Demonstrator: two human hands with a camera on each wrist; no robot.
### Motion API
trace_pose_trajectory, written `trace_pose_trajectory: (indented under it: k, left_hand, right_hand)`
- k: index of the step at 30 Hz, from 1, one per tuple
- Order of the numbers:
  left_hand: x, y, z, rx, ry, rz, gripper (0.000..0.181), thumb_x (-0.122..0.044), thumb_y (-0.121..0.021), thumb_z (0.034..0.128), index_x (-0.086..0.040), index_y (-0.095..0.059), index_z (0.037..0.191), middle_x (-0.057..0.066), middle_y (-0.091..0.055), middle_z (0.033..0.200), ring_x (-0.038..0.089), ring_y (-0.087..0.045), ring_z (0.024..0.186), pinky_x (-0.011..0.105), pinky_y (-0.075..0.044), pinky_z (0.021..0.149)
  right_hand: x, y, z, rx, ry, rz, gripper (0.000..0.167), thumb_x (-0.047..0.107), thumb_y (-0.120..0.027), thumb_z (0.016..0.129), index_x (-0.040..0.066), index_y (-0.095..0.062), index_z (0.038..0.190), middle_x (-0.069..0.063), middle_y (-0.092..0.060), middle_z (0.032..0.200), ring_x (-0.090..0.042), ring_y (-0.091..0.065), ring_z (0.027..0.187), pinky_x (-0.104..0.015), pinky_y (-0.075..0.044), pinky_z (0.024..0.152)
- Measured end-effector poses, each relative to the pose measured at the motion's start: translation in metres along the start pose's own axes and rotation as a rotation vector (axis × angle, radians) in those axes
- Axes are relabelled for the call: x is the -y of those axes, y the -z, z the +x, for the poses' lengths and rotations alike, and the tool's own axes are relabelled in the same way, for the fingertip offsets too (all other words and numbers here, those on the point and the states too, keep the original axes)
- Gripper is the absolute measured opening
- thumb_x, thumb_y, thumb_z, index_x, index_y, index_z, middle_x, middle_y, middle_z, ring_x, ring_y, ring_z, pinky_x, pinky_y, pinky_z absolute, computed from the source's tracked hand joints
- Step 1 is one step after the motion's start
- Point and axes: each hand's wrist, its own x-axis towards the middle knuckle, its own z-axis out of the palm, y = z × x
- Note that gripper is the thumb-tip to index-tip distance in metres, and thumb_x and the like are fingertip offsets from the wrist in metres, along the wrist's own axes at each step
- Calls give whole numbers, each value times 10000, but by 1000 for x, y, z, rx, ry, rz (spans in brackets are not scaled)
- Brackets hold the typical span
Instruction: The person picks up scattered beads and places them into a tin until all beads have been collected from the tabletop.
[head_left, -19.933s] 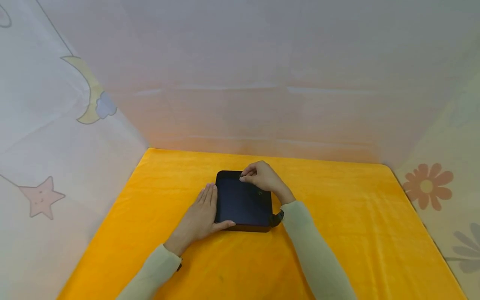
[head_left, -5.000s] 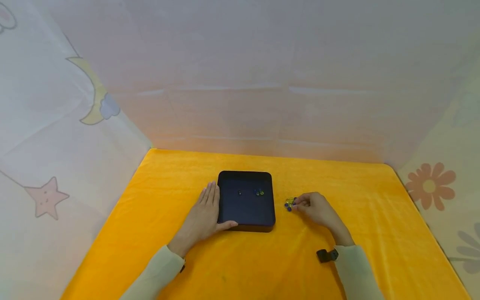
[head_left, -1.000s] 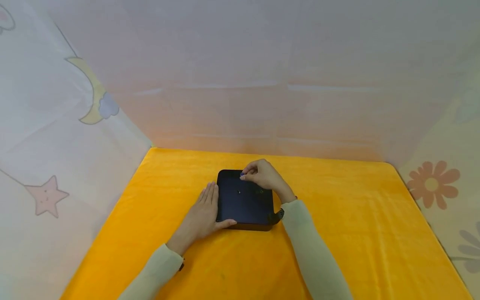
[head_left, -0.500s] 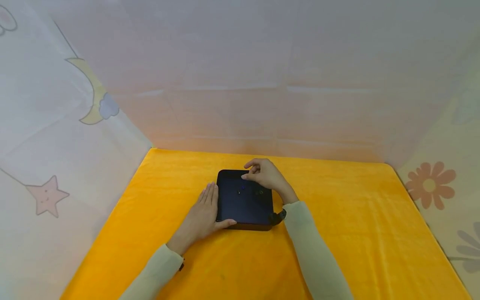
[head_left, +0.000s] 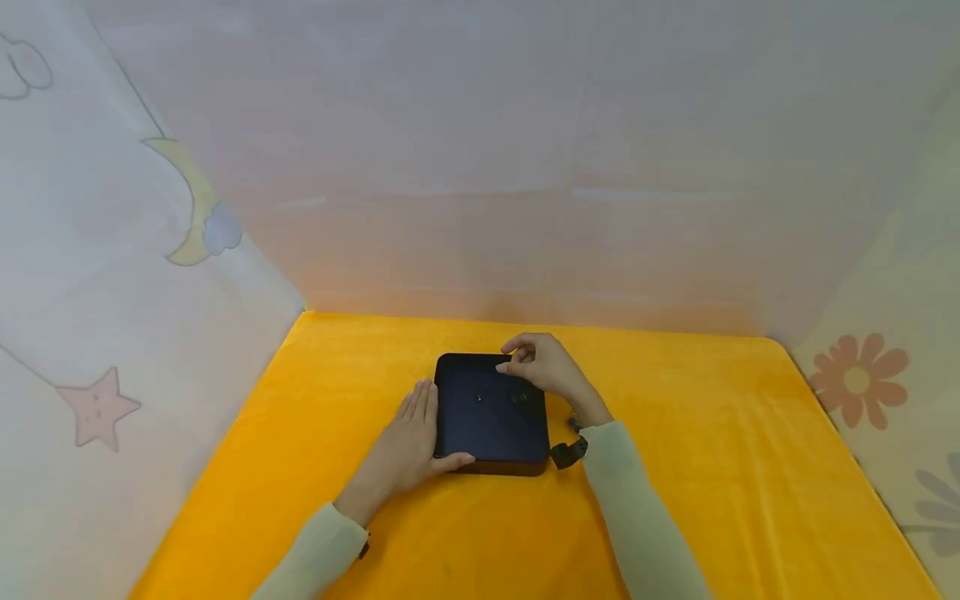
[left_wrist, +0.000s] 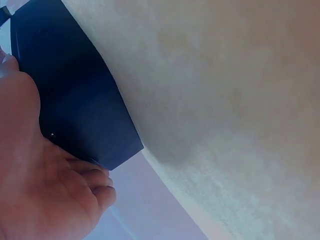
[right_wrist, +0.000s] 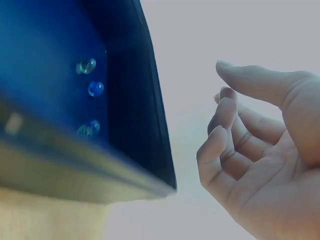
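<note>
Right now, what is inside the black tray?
At least four small marbles lie in the black tray, one clear, one blue. In the head view, the right hand covers its far right corner; in the right wrist view, its wall hides part of the inside.

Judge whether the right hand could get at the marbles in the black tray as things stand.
Probably yes: the right hand holds nothing and hangs near the black tray, whose open top leaves the marbles uncovered.
</note>
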Motion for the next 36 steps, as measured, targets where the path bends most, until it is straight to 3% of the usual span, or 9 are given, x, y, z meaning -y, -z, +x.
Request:
trace_pose_trajectory:
  k: [6,11,15,21,25,28,36]
  left_hand:
    - [2,2,4,-47,-7,34,1264,-907,-397,893,60,-123,1660,256,-132,1754,395,-148,1651,517,-220,1348]
    - [1,5,2,-25,-15,23,1272,-909,-407,892,69,-126,1656,268,-123,1750,408,-141,1648,529,-218,1346]
    - [2,7,4,-32,-14,32,1260,-901,-402,901,67,-122,1657,266,-123,1751,405,-135,1650,524,-216,1347]
    - [-1,12,5,-24,-18,26,1259,-891,-426,902,72,-121,1654,272,-129,1747,405,-145,1647,524,-218,1345]
    - [-6,10,4,-4,-20,11,1262,-901,-386,907,73,-91,1653,273,-106,1747,406,-134,1647,527,-214,1344]
    - [-8,8,5,-25,-17,22,1253,-897,-387,909,72,-109,1654,269,-125,1747,402,-150,1646,521,-231,1342]
    - [-8,11,5,-44,-15,43,1248,-888,-406,911,74,-120,1653,272,-148,1744,403,-160,1645,520,-229,1343]
  right_hand:
    - [-5,13,-14,-50,-8,0,420,290,-764,977,29,-695,1298,-94,-712,1020,-385,-693,997,-368,-589,861]
    - [-17,22,-32,-65,-50,-42,403,298,-754,986,41,-704,1292,-90,-717,1022,-320,-695,953,-337,-584,835]
    - [-27,29,-43,-68,-63,-36,412,305,-754,985,35,-703,1292,-102,-720,1007,-355,-689,929,-326,-574,784]
    - [-47,33,-63,-29,-72,-18,388,238,-747,989,-11,-693,1281,-95,-711,952,-325,-680,828,-305,-563,698]
    - [-59,36,-79,-5,-94,-15,354,181,-736,983,-30,-692,1264,-92,-723,929,-315,-696,829,-289,-567,705]
    - [-67,38,-87,9,-100,-16,324,144,-717,983,-43,-692,1246,-95,-719,926,-274,-707,845,-268,-563,724]
    - [-82,37,-100,35,-102,-99,251,115,-704,988,-11,-727,1203,-58,-707,951,-144,-583,790,-207,-491,711]
